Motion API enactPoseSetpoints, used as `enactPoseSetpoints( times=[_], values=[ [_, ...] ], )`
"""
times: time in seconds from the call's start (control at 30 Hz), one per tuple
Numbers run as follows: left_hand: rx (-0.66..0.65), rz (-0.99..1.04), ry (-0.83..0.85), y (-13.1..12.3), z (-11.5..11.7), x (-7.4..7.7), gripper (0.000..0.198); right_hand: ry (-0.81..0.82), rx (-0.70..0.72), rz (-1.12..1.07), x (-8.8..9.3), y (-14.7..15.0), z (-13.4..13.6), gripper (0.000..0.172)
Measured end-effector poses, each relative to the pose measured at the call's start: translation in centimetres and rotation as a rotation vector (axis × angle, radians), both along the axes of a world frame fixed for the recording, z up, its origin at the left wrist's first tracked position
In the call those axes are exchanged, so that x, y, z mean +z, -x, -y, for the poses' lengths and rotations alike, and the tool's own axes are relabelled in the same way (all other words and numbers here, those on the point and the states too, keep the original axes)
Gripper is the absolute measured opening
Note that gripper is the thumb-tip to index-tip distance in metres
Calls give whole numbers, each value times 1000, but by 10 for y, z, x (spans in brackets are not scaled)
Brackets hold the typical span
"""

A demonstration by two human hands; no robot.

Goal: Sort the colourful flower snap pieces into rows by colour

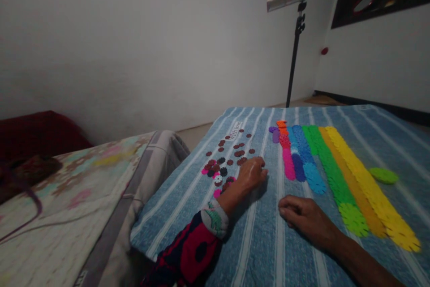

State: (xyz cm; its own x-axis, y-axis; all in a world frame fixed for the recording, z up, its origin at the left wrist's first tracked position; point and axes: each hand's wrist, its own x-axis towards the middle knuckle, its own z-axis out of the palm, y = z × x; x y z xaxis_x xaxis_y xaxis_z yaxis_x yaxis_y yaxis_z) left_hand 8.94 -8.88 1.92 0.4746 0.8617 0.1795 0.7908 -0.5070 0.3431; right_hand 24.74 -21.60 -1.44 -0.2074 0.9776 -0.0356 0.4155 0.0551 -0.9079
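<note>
My left hand [251, 173] is over the cloth at the right edge of a loose scatter of notched plastic discs. Its fingers are curled and closed, and what they hold, if anything, is hidden. Brown discs [239, 153] lie just beyond it, with black discs [223, 171] and a white disc [218, 180] to its left. My right hand [305, 216] rests on the cloth, closed loosely; its inside is hidden. To its right run overlapping rows of discs by colour: yellow [372, 188], green [327, 170], blue [304, 146] and pink [288, 164].
The striped blue cloth [265, 251] covers the surface under the discs. Lime green discs [383, 175] lie apart at the right. A floral-covered surface [77, 197] stands at the left. Behind is a lamp on a black stand [294, 58] by the white wall.
</note>
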Motion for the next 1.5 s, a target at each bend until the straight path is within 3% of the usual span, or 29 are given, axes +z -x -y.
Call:
enactPoseSetpoints(
  times=[0.13, 0.23, 0.33, 0.43, 0.57, 0.83, 1.03, 1.2, 1.5],
  values=[
    [161, -49, 51, 64, -19, 17, 13, 6, -4, 22, 0, 0, 1, 20],
    [395, -101, 24, 114, -32, 23, 14, 14, -10, 39, -2, 0, 2, 21],
    [530, -110, 7, 151, -41, 16, 20, 25, -5, 43, -4, -1, 3, 22],
    [580, -105, 27, 171, -46, 3, 32, 47, 0, 41, -9, -2, 3, 23],
    [544, -130, 70, 175, -50, -8, 33, 66, -4, 76, -15, -5, 4, 26],
    [557, -101, -1, 171, -52, -11, 15, 86, -18, 100, -20, -8, 5, 30],
    [562, 38, -59, 172, -62, -23, 18, 72, -24, 111, -20, -9, 5, 30],
    [521, 202, -78, 173, -66, -30, 33, 50, -20, 136, -20, -9, 5, 30],
    [596, -24, -82, 170, -60, -23, 22, 65, -28, 122, -14, -6, 5, 30]
  ],
)
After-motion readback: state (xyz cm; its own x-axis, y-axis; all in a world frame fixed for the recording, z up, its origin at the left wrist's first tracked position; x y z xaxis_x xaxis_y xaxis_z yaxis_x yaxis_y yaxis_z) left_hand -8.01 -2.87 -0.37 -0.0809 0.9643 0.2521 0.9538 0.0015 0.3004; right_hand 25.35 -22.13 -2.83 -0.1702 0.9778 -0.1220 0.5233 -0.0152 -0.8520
